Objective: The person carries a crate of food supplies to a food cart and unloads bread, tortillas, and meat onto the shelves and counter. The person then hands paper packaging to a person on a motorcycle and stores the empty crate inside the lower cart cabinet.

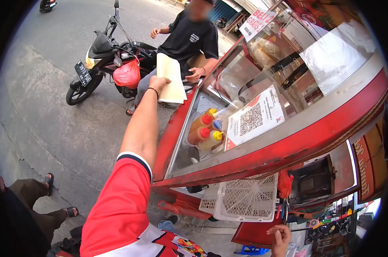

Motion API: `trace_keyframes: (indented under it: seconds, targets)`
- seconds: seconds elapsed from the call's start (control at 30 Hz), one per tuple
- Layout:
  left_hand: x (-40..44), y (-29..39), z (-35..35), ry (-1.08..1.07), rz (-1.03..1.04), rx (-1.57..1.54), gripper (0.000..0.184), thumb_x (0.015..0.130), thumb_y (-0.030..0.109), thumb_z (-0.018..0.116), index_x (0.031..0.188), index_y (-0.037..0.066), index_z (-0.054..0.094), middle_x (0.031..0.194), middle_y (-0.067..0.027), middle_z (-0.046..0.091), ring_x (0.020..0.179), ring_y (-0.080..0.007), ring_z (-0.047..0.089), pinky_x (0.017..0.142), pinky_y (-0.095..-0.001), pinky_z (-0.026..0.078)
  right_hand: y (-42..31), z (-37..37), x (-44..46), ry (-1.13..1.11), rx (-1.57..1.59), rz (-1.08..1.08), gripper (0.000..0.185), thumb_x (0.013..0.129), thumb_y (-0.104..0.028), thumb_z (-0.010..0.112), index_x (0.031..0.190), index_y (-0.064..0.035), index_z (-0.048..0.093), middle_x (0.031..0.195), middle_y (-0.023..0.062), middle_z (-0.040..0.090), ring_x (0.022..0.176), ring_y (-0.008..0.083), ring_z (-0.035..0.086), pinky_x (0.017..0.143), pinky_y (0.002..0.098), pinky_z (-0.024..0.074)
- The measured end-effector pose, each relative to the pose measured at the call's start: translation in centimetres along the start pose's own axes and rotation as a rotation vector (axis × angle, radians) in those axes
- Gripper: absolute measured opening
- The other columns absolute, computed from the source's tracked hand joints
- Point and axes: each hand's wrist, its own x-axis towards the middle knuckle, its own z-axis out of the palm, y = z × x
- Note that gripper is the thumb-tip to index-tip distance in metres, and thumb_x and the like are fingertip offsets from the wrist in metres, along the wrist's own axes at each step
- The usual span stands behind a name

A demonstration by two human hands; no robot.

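Note:
My left hand (159,84), at the end of a stretched-out arm with a dark bead bracelet, is closed on some pale yellow paper sheets (170,77). The sheets hang between my hand and a seated person in a black shirt (194,36). That person's hand (195,73) is beside the paper's right edge; I cannot tell if it touches. Low on the right, my right hand (280,237) has loosely bent fingers and nothing visible in it. It is nearest a white plastic basket (247,198).
A red-framed glass food cart (262,160) fills the right side, with sauce bottles (202,128) inside and a QR code sign (256,118). The person sits by a black motorcycle (102,45) carrying a red plastic bag (127,73). Another person's legs (38,197) are at lower left.

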Motion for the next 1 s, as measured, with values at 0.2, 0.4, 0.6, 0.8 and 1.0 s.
trace_keyframes:
  seconds: [0.2, 0.4, 0.6, 0.8, 1.0]
  targets:
    - [-1.1, 0.6, 0.0, -0.052, -0.1, -0.052, 0.036, 0.075, -0.006, 0.072, 0.109, -0.014, 0.064, 0.099, -0.0229, 0.071, 0.08, -0.0338, 0.073, 0.071, -0.0458, 0.06, -0.2, 0.6, -0.2, 0.012, 0.017, 0.024, 0.023, 0.098, -0.02, 0.064, 0.109, 0.0007, 0.064, 0.094, 0.0113, 0.07, 0.086, 0.0189, 0.065, 0.082, 0.0323, 0.0509]
    - [-0.8, 0.4, 0.4, -0.056, -0.129, -0.12, 0.037, 0.076, -0.005, 0.072, 0.11, -0.015, 0.063, 0.1, -0.0235, 0.071, 0.081, -0.0345, 0.073, 0.071, -0.0461, 0.06, 0.3, 0.5, -0.2, 0.012, 0.008, 0.03, 0.022, 0.098, -0.019, 0.064, 0.109, 0.001, 0.065, 0.093, 0.0108, 0.07, 0.086, 0.0182, 0.065, 0.081, 0.0318, 0.0506]
    - [2.4, -0.5, 1.2, -0.089, -0.18, -0.144, 0.043, 0.078, 0.002, 0.076, 0.114, -0.016, 0.06, 0.102, -0.0226, 0.071, 0.083, -0.0332, 0.073, 0.069, -0.0448, 0.061, 0.1, 0.4, -0.7, 0.037, -0.02, 0.069, 0.02, 0.099, -0.016, 0.063, 0.109, 0.001, 0.065, 0.093, 0.0108, 0.07, 0.086, 0.0178, 0.065, 0.081, 0.0317, 0.051]
    - [1.0, 3.2, 4.6, 0.492, 0.275, 0.616, 0.06, 0.083, 0.037, 0.067, 0.132, 0.003, 0.057, 0.12, -0.0242, 0.067, 0.109, -0.039, 0.067, 0.097, -0.0471, 0.052, 0.6, 0.2, -0.2, 0.082, -0.05, 0.086, 0.018, 0.099, -0.013, 0.062, 0.11, 0.0007, 0.065, 0.092, 0.0105, 0.07, 0.086, 0.0175, 0.065, 0.081, 0.0314, 0.0511]
    - [2.2, 4.3, 13.2, -0.382, 0.326, 1.464, 0.066, 0.085, 0.018, 0.057, 0.149, 0.013, 0.042, 0.137, -0.017, 0.059, 0.121, -0.0337, 0.062, 0.101, -0.0451, 0.05, 0.9, -0.1, -1.0, 0.101, -0.051, 0.105, 0.02, 0.099, -0.013, 0.063, 0.113, 0.001, 0.064, 0.094, 0.0103, 0.07, 0.086, 0.0179, 0.065, 0.083, 0.0314, 0.0509]
